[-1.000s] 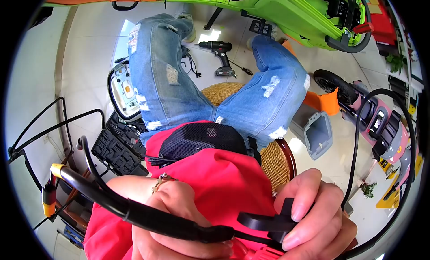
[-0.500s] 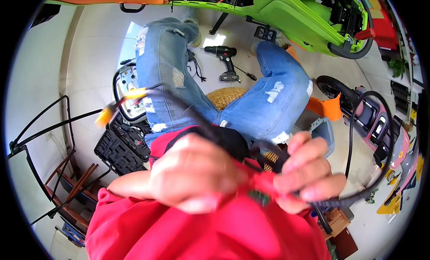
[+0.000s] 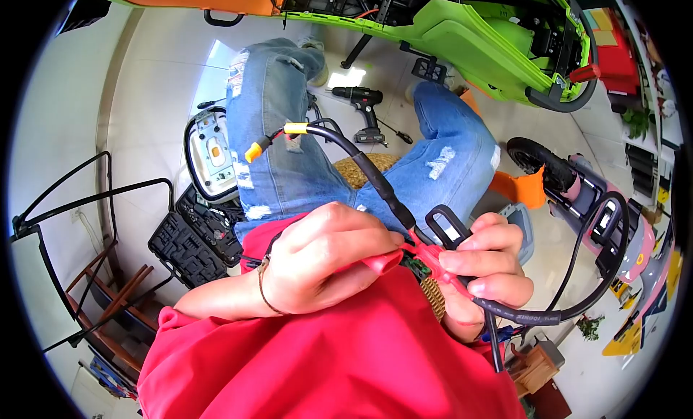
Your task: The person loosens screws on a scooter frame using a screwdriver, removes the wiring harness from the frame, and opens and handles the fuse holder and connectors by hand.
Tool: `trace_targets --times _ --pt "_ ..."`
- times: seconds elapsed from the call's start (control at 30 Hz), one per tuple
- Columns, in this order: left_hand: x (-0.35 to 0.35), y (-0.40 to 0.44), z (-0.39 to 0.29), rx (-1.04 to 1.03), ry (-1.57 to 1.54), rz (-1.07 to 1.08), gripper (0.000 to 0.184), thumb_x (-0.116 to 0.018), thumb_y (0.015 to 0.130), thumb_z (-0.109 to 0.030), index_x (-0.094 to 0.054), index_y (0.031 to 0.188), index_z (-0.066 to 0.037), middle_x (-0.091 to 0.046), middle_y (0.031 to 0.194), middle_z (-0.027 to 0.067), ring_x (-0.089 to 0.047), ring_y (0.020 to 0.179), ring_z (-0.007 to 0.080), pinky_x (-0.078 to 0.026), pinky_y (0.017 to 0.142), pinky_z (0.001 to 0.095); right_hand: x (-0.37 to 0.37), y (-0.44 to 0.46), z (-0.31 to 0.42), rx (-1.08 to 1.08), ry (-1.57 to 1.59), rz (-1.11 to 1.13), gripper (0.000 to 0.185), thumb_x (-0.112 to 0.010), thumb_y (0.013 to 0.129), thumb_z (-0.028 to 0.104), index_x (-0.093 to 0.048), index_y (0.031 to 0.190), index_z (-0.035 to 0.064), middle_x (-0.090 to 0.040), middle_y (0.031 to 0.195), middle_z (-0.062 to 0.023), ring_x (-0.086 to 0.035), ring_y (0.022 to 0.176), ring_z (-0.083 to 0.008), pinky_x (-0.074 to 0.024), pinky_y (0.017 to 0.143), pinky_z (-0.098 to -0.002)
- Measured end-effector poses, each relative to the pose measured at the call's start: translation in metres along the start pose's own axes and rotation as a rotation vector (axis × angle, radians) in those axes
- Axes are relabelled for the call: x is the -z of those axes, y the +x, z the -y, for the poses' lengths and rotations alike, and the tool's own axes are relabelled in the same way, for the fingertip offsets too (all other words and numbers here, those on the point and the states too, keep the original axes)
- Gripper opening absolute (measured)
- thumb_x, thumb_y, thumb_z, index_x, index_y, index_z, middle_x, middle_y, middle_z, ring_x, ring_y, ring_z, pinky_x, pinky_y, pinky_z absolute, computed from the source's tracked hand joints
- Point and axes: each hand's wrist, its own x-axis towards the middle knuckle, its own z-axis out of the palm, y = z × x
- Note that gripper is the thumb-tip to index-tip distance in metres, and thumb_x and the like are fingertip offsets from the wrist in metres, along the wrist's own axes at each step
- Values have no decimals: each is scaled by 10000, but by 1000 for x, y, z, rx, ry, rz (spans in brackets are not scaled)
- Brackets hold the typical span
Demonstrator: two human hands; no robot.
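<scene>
A thick black cable (image 3: 382, 188) runs from a yellow connector (image 3: 254, 152) at the upper left down to a red plastic part (image 3: 433, 262) in front of the red shirt. My left hand (image 3: 332, 264) is closed on a red piece (image 3: 382, 262) just left of that part. Between the two, a small green board (image 3: 417, 266) shows. My right hand (image 3: 487, 271) pinches the red plastic part and the cable, its fingers bent round them. A black loop-shaped piece (image 3: 449, 224) stands up beside my right fingertips. The cable continues in a loop on the right.
A green and orange vehicle body (image 3: 476, 47) spans the top. On the floor lie a power drill (image 3: 364, 108), a screwdriver (image 3: 397, 132) and a black tool case (image 3: 189, 246). A grey bin (image 3: 521, 228) and a pink scooter (image 3: 613, 224) are at the right; a black metal frame (image 3: 108, 195) stands left.
The yellow connector end has swung up and right. The red part and green board have come into clear view between my hands, and the black loop-shaped piece now points upward.
</scene>
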Motion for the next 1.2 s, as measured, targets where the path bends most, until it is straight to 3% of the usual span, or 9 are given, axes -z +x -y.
trace_targets --times 0.13,0.23,0.43,0.6,1.0,1.03,1.07,1.13,1.2 --pt "2 2 -2 -45 90 55 409 -693 660 84 -582 1051 40 -617 904 145 -625 752 243 -505 657 312 -1 1 1 19 -51 26 370 -768 706 36 -433 836 126 -705 825 -40 -574 687 -169 -423 608 -297" --pt "1 0 -5 76 26 23 362 -697 662 79 -604 1010 41 -623 902 154 -626 775 254 -505 686 323 2 2 0 44 -76 61 360 -761 707 27 -436 829 123 -707 832 -46 -572 680 -169 -421 595 -295" --pt "5 0 -3 -9 110 107 415 -754 663 37 -585 1043 38 -621 945 138 -605 762 238 -512 645 315 6 2 5 66 -120 114 339 -749 717 23 -452 841 130 -708 874 -21 -569 703 -149 -432 664 -306" --pt "6 0 4 -207 211 95 295 -673 710 8 -600 992 51 -613 931 153 -608 750 241 -512 642 305 6 3 6 78 -166 140 341 -752 716 28 -454 844 135 -705 888 1 -564 719 -142 -431 671 -304" --pt "5 -1 2 -110 220 143 339 -643 720 -36 -584 1049 22 -576 956 117 -582 801 227 -488 649 303 0 2 2 46 -191 151 336 -758 697 24 -454 805 122 -701 859 -18 -552 682 -164 -433 608 -296" --pt "6 1 4 -146 268 142 394 -761 676 -11 -600 1035 12 -593 890 94 -594 735 199 -484 583 287 0 1 1 47 -186 150 338 -757 694 19 -455 809 119 -701 854 -27 -555 683 -168 -434 603 -301" --pt "5 1 3 -144 271 139 394 -761 676 -11 -600 1035 12 -593 890 94 -594 735 199 -484 583 287 1 0 0 47 -182 151 340 -757 691 14 -456 813 115 -701 848 -35 -558 683 -173 -435 599 -305" --pt "2 0 1 -117 345 196 345 -624 711 -59 -574 1049 -9 -543 960 88 -553 764 214 -485 646 300 3 -2 0 50 -182 163 352 -756 681 1 -456 828 111 -703 850 -52 -567 693 -189 -437 591 -316" --pt "2 3 0 -133 337 199 382 -732 685 -2 -595 1041 16 -588 918 99 -579 742 196 -480 592 285 7 -3 0 9 -204 212 370 -760 669 -2 -453 844 108 -705 861 -63 -573 703 -198 -438 592 -321"
